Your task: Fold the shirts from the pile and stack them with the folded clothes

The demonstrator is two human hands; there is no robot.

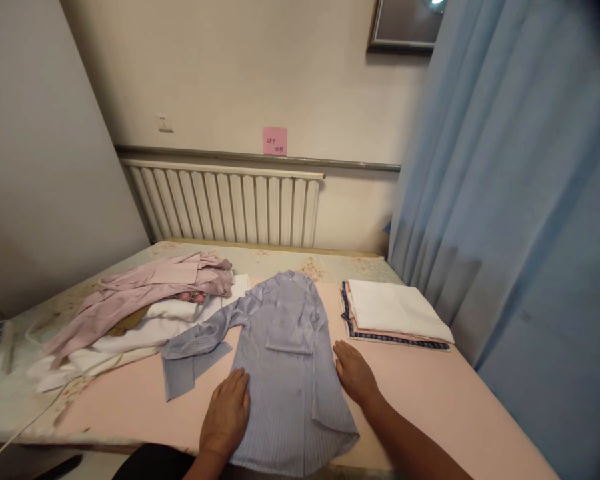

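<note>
A blue-grey pleated shirt (290, 393) lies spread on the pink cloth. One sleeve is folded in over the upper body of the shirt; the other stretches out to the left, its cuff bent. My left hand (227, 410) rests flat against the shirt's left edge near the hem, fingers extended. On the opposite side my right hand (354, 370) lies flat along the right edge, fingertips pointing away from me. Neither hand grips the fabric.
To the left is a loose pile of clothes with a pink garment (150, 283) on top. A folded stack (397, 308) sits at the right. Behind are a radiator (230, 207) and wall; a blue curtain (480, 187) hangs along the right side. A white cord (27, 432) runs at lower left.
</note>
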